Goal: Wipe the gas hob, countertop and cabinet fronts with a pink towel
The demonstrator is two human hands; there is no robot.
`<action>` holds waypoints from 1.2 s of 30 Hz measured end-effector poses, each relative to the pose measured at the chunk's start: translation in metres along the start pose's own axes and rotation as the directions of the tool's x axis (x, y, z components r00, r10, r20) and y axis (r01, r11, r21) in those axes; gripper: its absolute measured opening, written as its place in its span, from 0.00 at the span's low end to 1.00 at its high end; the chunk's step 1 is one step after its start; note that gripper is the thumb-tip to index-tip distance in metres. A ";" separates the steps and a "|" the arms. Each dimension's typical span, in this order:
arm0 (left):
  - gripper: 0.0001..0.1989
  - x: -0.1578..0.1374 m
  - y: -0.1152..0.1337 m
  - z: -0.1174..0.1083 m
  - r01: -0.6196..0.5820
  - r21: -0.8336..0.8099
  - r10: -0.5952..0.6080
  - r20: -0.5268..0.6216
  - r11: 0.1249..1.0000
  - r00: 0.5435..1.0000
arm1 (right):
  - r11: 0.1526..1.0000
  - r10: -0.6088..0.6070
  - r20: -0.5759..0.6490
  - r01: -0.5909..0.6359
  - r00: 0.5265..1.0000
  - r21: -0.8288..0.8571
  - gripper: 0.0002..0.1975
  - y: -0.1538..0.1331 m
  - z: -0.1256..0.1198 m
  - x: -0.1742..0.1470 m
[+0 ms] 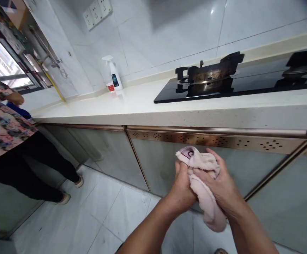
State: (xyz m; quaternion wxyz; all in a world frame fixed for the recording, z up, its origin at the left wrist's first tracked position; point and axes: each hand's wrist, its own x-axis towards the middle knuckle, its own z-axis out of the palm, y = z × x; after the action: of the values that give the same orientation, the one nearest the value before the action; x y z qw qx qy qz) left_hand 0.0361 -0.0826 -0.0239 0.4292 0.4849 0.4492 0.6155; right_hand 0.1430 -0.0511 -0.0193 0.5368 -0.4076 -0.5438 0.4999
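Observation:
A pale pink cloth (pixel 208 199) is bunched between my two hands, in front of the cabinet doors and below the counter edge. My left hand (pixel 183 188) is closed on its left side, thumb up along the folds. From the right, my right hand (pixel 222 180) grips the cloth, with the fingers partly hidden in it. One end with a dark purple print sticks up at the top, while a long fold hangs down between my wrists.
A black gas stove (pixel 209 79) is set in the white counter (pixel 140 102). A spray bottle (pixel 115 76) and a small red-and-white container (pixel 110 87) stand by the tiled wall. At the left, a person in a floral top (pixel 5 120) stands at the counter beside something blue (pixel 18 110).

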 end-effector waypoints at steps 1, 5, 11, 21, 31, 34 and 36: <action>0.40 -0.004 0.005 -0.001 -0.041 0.072 0.037 0.057 0.997 0.998 | 0.995 0.073 0.013 -0.074 0.997 0.073 0.49 -0.001 -0.004 0.001; 0.42 -0.009 0.015 -0.002 -0.081 0.168 0.045 0.206 0.983 0.977 | 0.979 0.189 -0.083 -0.182 0.978 0.089 0.39 -0.006 -0.018 0.003; 0.44 -0.002 0.017 -0.001 0.108 -0.166 -0.042 0.361 0.980 0.932 | 0.966 -0.048 -0.357 -0.047 0.933 -0.252 0.25 -0.018 -0.026 -0.002; 0.43 -0.002 0.003 -0.001 0.201 -0.210 -0.154 0.221 0.957 0.963 | 0.876 -0.165 -0.186 0.057 0.968 -0.479 0.20 -0.015 -0.047 0.001; 0.28 -0.001 0.007 -0.020 0.101 -0.035 -0.098 0.082 0.994 0.992 | 0.974 0.214 0.080 -0.206 0.974 -0.099 0.27 -0.003 -0.052 0.004; 0.34 -0.001 0.007 -0.019 0.190 -0.119 -0.158 0.237 0.975 0.959 | 0.969 0.234 -0.042 -0.229 0.971 0.091 0.31 0.000 -0.050 0.005; 0.36 -0.001 0.009 -0.015 0.200 -0.190 -0.142 0.280 0.961 0.949 | 0.970 0.190 -0.113 -0.169 0.975 0.175 0.36 0.002 -0.056 0.006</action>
State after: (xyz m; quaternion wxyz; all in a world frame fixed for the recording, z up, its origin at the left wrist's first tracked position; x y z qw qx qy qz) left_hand 0.0205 -0.0875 -0.0173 0.5874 0.4718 0.3590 0.5509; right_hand 0.1974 -0.0389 -0.0243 0.5550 -0.4411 -0.4259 0.5622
